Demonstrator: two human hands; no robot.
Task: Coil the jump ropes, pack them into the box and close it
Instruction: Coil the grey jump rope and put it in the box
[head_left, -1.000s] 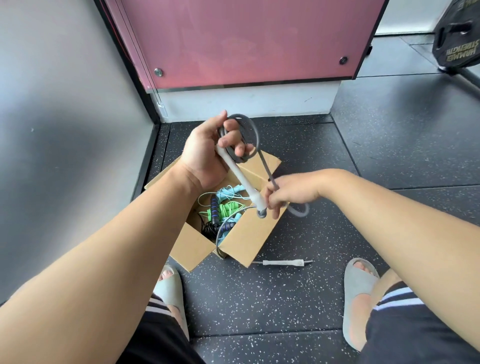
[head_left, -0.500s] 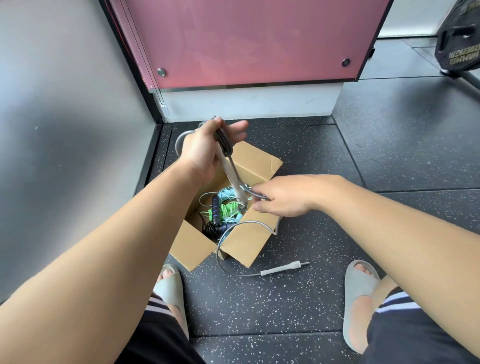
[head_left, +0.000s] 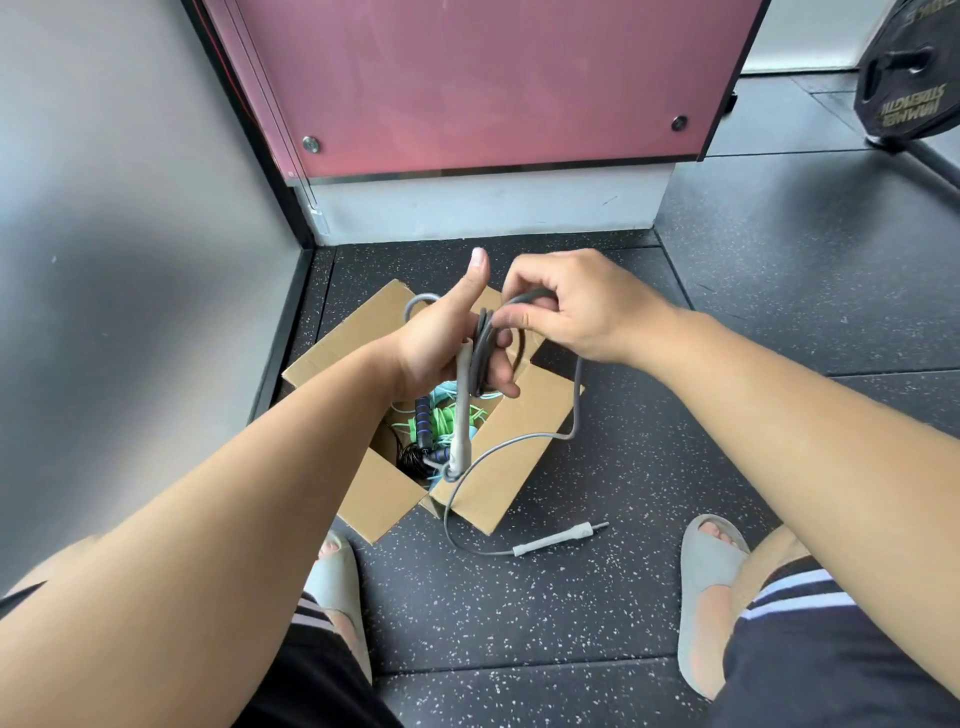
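An open cardboard box (head_left: 498, 467) sits on the floor with green, light-blue and black jump ropes (head_left: 434, 431) inside. Above it my left hand (head_left: 441, 343) grips a white handle (head_left: 461, 415) and several grey coils of the grey jump rope (head_left: 483, 348), thumb pointing up. My right hand (head_left: 576, 306) pinches the grey cord at the top of the coils. The loose cord runs down over the box's right flap to the floor, ending at the second white handle (head_left: 558, 539) in front of the box.
A pink panel (head_left: 478, 83) on a white base stands right behind the box, and a grey wall (head_left: 130, 260) closes the left side. A black weight plate (head_left: 909, 78) leans at the far right. My feet in grey slippers (head_left: 706, 592) flank the box.
My right hand has risen from beside the box to the top of the coils, bringing the cord up and over. My left hand turned thumb-up. The floor handle was dragged slightly.
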